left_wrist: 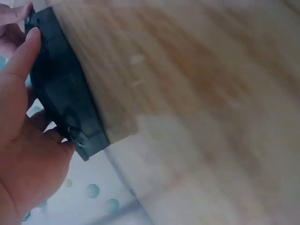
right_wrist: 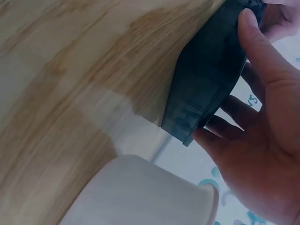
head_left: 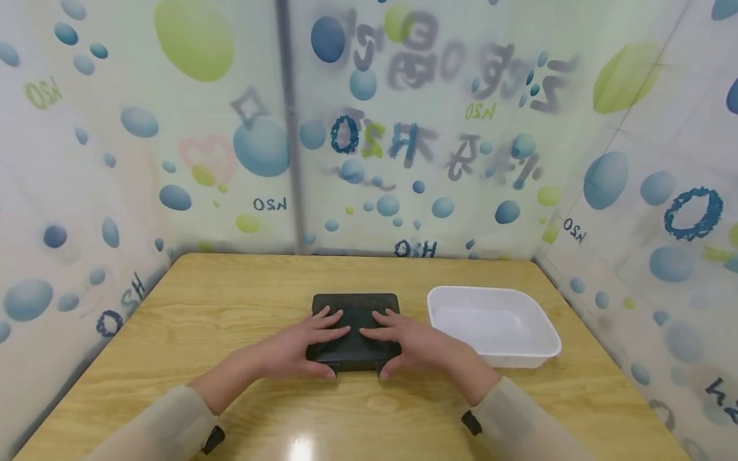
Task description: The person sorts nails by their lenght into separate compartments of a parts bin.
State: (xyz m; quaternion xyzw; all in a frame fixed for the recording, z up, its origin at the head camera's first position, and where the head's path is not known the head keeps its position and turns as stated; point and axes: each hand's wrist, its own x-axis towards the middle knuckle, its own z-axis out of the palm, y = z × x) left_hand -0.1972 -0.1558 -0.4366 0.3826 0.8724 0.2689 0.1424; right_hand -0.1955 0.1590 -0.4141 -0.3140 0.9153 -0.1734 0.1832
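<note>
A flat black plastic case (head_left: pixel 356 310) lies closed on the wooden table, with two small latches on its near side. My left hand (head_left: pixel 296 349) rests on the left part of its lid, fingers spread and fairly straight. Its thumb touches the front side by the left latch. On the right part of the lid lies my right hand (head_left: pixel 423 346), its fingers likewise extended and its thumb beside the right latch. Both wrist views show the case's side (left_wrist: pixel 65 93) standing on the tabletop, with the thumbs along its front. What the case holds is hidden.
A white plastic tub (head_left: pixel 490 326) stands to the right of the case, close to my right forearm. The wooden table (head_left: pixel 230 288) is bounded at the back and sides by patterned curtain-like walls (head_left: pixel 219 128).
</note>
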